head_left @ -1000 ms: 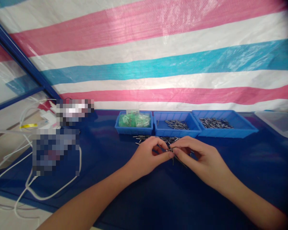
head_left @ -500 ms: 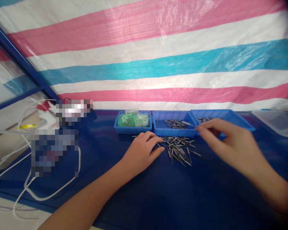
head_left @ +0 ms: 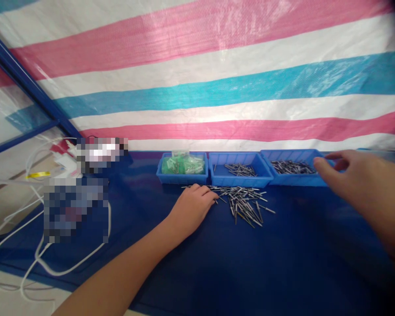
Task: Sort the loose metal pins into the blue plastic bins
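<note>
A loose pile of thin metal blind rivets (head_left: pixel 245 204) lies on the dark blue tabletop (head_left: pixel 237 267). At the pile's left end rests my left hand (head_left: pixel 192 208), its fingers curled in and its thumb drawn against them; whatever they pinch is hidden. My right hand (head_left: pixel 358 180), slightly blurred, hovers at the right end of the right blue bin (head_left: pixel 296 179). Its thumb and forefinger stand a little apart, and I see no rivet between them. More rivets (head_left: pixel 289 167) lie in that bin. The middle blue bin (head_left: pixel 240 181) holds a smaller heap.
A left blue bin (head_left: pixel 182 178) holds green-and-clear plastic bags (head_left: pixel 184 165). White cables (head_left: pixel 108 219) and blurred-out items lie at the left. Behind the bins hangs a striped plastic sheet (head_left: pixel 217 96). A blue frame post (head_left: pixel 29 83) stands at the left.
My right hand has moved right, from above the middle bin to the right bin's far end; the rivet it pinched no longer shows. My left thumb has closed in towards the fingers.
</note>
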Demonstrator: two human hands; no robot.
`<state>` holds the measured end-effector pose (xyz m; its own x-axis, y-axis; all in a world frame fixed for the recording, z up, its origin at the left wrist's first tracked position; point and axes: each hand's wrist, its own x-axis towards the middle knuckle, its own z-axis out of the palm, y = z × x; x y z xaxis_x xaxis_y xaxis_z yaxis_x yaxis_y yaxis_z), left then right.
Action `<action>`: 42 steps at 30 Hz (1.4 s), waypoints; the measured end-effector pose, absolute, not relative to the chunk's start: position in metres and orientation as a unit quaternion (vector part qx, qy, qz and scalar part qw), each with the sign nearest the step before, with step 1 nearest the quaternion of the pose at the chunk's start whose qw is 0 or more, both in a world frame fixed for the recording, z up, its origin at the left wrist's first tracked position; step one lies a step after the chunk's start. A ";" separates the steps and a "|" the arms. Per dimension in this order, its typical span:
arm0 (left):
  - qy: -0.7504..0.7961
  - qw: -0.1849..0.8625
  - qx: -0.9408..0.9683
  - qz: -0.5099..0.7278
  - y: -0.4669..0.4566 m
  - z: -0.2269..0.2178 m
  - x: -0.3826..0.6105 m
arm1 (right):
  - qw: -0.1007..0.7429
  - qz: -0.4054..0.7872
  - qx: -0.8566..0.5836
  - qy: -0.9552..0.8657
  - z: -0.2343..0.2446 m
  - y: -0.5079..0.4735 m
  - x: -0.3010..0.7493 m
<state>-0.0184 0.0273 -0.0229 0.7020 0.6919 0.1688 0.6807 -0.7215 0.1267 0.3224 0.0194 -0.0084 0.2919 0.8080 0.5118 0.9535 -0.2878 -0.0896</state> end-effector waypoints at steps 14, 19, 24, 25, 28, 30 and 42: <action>0.365 0.297 0.803 0.364 0.016 -0.013 -0.008 | 0.296 0.156 -0.498 -0.800 -0.016 -0.014 0.188; 0.376 0.478 0.690 0.392 0.010 -0.018 0.000 | 0.338 0.245 -0.486 -0.768 -0.014 -0.013 0.186; 0.377 0.541 0.648 0.381 0.008 -0.023 0.005 | 0.408 0.310 -0.524 -0.681 -0.012 -0.010 0.193; 0.371 0.550 0.648 0.374 0.006 -0.023 0.006 | 0.421 0.327 -0.523 -0.665 -0.012 -0.011 0.193; 0.360 0.552 0.670 0.341 0.002 -0.021 0.008 | 0.434 0.356 -0.520 -0.644 -0.011 -0.012 0.190; 0.362 0.524 0.701 0.322 0.000 -0.018 0.008 | 0.427 0.353 -0.515 -0.654 -0.010 -0.014 0.188; 0.397 0.424 0.748 0.321 0.003 -0.023 0.009 | 0.423 0.312 -0.495 -0.692 -0.007 -0.021 0.182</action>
<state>0.0086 0.0033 -0.0234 0.4783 0.8665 0.1429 0.3214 -0.3241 0.8897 0.1824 -0.0208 -0.0072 -0.1526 0.9490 0.2759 0.4215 0.3150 -0.8503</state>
